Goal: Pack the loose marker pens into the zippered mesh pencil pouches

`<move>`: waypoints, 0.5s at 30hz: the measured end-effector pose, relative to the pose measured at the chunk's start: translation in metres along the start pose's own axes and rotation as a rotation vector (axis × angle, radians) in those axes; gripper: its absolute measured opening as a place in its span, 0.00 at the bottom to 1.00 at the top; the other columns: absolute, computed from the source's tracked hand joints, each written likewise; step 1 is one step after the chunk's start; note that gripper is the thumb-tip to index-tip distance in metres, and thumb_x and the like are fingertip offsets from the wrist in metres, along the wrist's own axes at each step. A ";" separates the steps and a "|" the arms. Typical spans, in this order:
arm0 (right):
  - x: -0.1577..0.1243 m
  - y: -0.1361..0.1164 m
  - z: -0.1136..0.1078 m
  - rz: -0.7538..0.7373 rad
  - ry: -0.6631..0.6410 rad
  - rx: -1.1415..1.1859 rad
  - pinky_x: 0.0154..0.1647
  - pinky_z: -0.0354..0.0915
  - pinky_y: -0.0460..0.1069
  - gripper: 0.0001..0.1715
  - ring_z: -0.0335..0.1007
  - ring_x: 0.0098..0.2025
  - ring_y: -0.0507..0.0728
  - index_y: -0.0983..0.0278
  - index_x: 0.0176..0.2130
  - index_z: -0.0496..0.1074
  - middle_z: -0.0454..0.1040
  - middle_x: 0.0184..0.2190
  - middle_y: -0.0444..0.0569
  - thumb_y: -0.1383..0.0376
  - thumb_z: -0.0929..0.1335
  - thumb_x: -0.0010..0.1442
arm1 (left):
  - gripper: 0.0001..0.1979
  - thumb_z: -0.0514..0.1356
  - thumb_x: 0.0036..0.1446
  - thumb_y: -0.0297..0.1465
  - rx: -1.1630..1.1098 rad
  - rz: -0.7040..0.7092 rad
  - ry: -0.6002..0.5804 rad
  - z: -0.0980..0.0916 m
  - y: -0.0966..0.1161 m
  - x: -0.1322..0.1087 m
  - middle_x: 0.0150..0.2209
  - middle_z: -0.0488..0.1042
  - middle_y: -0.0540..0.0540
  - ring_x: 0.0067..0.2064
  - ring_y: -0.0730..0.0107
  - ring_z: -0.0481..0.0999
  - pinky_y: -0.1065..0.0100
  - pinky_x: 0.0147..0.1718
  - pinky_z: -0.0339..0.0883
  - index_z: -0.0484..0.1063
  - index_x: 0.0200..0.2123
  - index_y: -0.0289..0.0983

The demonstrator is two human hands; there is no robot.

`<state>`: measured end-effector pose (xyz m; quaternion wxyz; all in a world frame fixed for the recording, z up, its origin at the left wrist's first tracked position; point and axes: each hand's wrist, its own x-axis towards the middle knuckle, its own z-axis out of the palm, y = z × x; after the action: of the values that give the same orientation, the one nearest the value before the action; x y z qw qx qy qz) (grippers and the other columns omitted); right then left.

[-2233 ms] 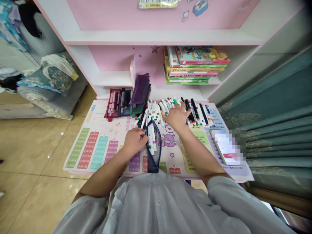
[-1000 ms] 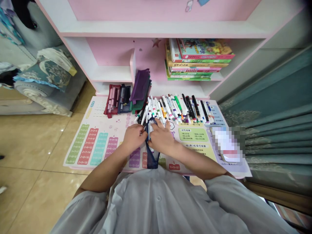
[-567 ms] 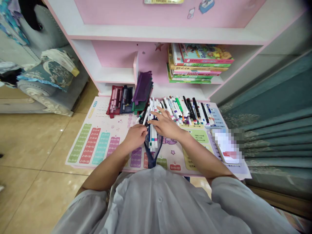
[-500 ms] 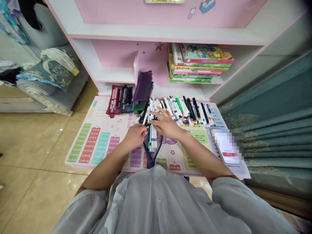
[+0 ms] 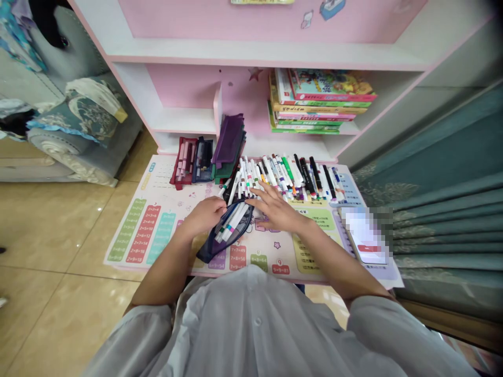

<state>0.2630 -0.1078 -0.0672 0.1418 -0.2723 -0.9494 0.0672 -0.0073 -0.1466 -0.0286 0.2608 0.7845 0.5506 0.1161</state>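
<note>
Head view: left hand (image 5: 200, 215) grips mesh pouch (image 5: 208, 252), right hand (image 5: 277, 212) beside it.

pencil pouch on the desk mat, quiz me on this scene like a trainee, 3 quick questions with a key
1. True or false: the dark blue mesh pencil pouch lies on the printed multiplication desk mat with slim marker pens inside it.
2. Multiple choice: what colour is the top fabric pouch in the stack beside the white shelf divider? A purple, B yellow, C orange.
3. Short answer: which has its fingers spread towards the rows of loose marker pens, the left hand or the right hand?

Key: 1 true; 2 A; 3 the right hand.
</note>
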 end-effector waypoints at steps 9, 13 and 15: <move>0.015 -0.010 0.004 -0.029 0.109 -0.053 0.68 0.42 0.74 0.12 0.47 0.71 0.67 0.59 0.39 0.77 0.73 0.57 0.49 0.70 0.64 0.65 | 0.13 0.50 0.58 0.31 -0.026 0.047 -0.034 -0.002 0.001 0.000 0.39 0.78 0.44 0.43 0.63 0.77 0.65 0.45 0.69 0.75 0.30 0.38; 0.014 -0.009 0.004 -0.033 0.104 0.050 0.68 0.39 0.74 0.12 0.53 0.69 0.66 0.59 0.35 0.77 0.77 0.53 0.46 0.67 0.65 0.65 | 0.13 0.51 0.58 0.33 -0.046 0.069 -0.048 -0.003 0.002 -0.001 0.39 0.79 0.45 0.42 0.64 0.77 0.65 0.45 0.69 0.75 0.30 0.39; 0.011 -0.009 0.003 -0.036 0.146 0.104 0.68 0.39 0.73 0.10 0.55 0.68 0.66 0.60 0.35 0.76 0.79 0.51 0.46 0.66 0.65 0.65 | 0.14 0.51 0.59 0.34 -0.063 0.056 -0.039 -0.004 0.003 -0.002 0.39 0.79 0.45 0.41 0.64 0.77 0.66 0.44 0.69 0.76 0.30 0.39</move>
<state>0.2489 -0.1094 -0.0655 0.2257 -0.2517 -0.9365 0.0936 -0.0077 -0.1481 -0.0239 0.2927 0.7932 0.5192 0.1253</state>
